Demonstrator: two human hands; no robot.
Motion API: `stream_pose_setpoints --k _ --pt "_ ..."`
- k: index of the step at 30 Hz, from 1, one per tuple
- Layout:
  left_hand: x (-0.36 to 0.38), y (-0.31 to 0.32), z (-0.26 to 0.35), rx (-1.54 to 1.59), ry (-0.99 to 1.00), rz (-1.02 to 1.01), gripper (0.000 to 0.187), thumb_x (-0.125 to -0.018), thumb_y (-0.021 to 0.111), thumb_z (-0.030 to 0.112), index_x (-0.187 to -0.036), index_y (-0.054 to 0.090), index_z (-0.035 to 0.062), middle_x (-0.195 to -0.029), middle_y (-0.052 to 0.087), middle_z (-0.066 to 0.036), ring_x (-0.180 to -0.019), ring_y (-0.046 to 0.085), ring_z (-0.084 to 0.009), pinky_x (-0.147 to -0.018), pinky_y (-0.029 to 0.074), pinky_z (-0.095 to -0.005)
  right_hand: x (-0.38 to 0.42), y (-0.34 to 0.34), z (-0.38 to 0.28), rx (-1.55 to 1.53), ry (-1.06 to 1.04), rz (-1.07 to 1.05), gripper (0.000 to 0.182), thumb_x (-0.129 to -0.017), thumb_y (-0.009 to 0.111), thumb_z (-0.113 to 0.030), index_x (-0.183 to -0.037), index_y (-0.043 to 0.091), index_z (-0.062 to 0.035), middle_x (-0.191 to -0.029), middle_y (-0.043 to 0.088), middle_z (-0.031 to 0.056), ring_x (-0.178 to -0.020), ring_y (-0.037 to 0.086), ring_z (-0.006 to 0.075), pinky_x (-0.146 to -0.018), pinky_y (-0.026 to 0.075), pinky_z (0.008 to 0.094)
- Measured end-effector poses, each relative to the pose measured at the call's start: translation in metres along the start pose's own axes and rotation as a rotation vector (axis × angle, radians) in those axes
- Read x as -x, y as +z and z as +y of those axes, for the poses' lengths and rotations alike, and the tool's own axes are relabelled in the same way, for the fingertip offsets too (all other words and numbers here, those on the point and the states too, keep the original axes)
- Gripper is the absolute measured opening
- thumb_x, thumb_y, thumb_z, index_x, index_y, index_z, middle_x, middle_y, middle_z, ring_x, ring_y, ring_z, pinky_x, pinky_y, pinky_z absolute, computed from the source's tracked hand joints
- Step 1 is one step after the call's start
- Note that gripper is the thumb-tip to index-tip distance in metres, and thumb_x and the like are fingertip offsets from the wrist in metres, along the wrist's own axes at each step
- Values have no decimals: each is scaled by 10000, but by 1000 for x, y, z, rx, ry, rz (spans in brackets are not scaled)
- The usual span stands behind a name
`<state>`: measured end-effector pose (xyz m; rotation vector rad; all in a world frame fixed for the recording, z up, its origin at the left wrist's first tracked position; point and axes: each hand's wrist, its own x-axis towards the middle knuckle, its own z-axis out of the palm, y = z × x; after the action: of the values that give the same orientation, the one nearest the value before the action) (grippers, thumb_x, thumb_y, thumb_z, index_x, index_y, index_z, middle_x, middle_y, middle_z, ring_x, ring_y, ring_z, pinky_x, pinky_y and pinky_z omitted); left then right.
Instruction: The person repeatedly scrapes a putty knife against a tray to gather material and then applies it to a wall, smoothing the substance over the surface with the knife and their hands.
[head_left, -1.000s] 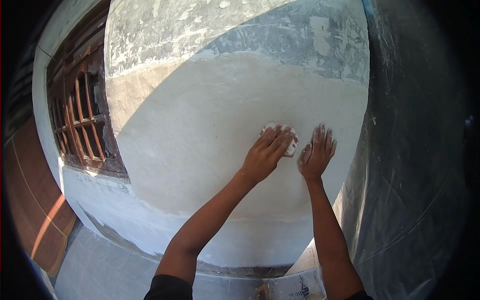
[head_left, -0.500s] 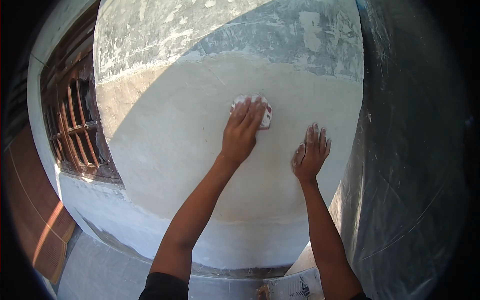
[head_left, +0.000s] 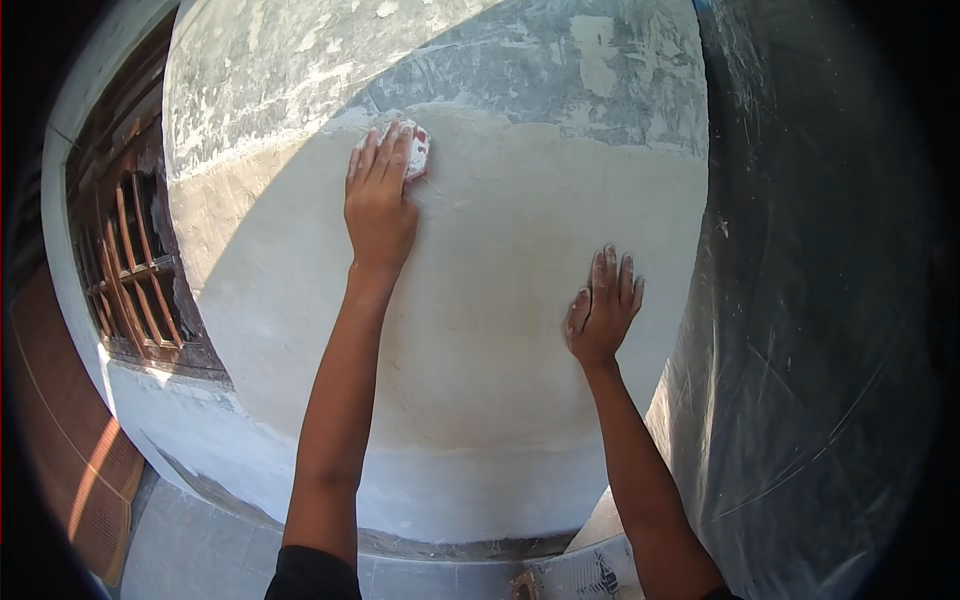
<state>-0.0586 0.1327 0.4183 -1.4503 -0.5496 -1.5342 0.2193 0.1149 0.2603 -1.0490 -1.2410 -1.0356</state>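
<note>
Left hand (head_left: 380, 205): fingers grasp a white-smeared block (head_left: 420, 155), pressed beneath them to the wall (head_left: 500, 240); flat, even contact should serve best. Right hand (head_left: 604, 318): fingers empty, extended on the wall.

Sunlight brightens the upper left of the mostly shaded wall (head_left: 490, 290), bowed by fisheye distortion

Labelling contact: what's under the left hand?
A pad, white-smeared with reddish patches, its right part showing, with the wall around it. The left hand covers most of the rest; the pad's wall-facing side and the wall directly behind it can't be seen.
</note>
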Motion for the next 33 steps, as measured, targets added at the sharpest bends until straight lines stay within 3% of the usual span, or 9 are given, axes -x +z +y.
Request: stream_pose_setpoints --k 4,7,10,15,19,21,24,27,33 --pt "56 -2 50 143 16 -172 719 -734 545 -162 -1415 554 68 -1447 560 -141 -1392 468 -370 -1159 352 -539 1 1 1 -9 -2 13 510 -966 447 -192 -1450 502 -41 -1520 491 137 -1451 367 401 -1175 172 629" --pt "81 -28 104 513 80 -425 634 -745 575 -144 -1349 604 44 -1386 610 -153 -1331 540 -372 -1143 405 -527 4 -2 2 -26 -12 -1 505 -969 445 -196 -1445 507 -40 -1521 491 135 -1451 368 405 -1175 170 631" --pt "48 -45 112 452 179 -309 626 -762 573 -132 -1356 608 64 -1385 620 -116 -1350 531 -328 -1157 399 -496 0 2 6 -25 -15 -1 502 -969 447 -206 -1440 513 -46 -1524 488 133 -1453 366 407 -1176 167 634" --pt "-25 -10 37 30 3 46 715 -754 536 -173 -1424 544 78 -1451 563 -135 -1401 469 -347 -1186 339 -511 3 -1 4 -32 0 -41 526 -958 461 -219 -1459 492 -60 -1532 482 124 -1461 362 396 -1180 157 643" --pt "5 18 29 -74 -49 -99 739 -743 530 -170 -1433 543 95 -1460 553 -139 -1423 438 -348 -1191 330 -504 3 -2 4 -49 11 -59 534 -952 469 -215 -1467 486 -74 -1534 482 112 -1459 366 390 -1182 159 639" --pt "48 15 64 -11 -79 -102 740 -737 525 -156 -1440 533 75 -1467 543 -155 -1429 422 -374 -1194 315 -519 2 -3 4 -66 21 -68 537 -951 471 -216 -1473 484 -91 -1538 480 96 -1459 368 380 -1183 157 638" --pt "133 -10 138 153 -193 -308 718 -736 530 -131 -1434 535 39 -1470 530 -191 -1432 408 -408 -1197 283 -559 2 -3 5 -74 23 -63 549 -943 485 -221 -1478 481 -100 -1543 475 83 -1458 373 368 -1183 165 637" --pt "219 -58 220 413 -245 -583 603 -782 539 -127 -1363 602 23 -1425 575 -183 -1369 505 -369 -1160 363 -536 2 -6 6 -96 13 -74 567 -932 511 -214 -1485 469 -94 -1540 478 79 -1454 383 358 -1182 174 636" --pt "326 -167 327 470 -615 -942 623 -793 528 -157 -1380 577 47 -1437 563 -185 -1381 489 -366 -1161 366 -515 57 -25 23 -132 -97 -284 588 -934 555 -236 -1508 441 -184 -1567 426 21 -1451 370 335 -1182 197 648"
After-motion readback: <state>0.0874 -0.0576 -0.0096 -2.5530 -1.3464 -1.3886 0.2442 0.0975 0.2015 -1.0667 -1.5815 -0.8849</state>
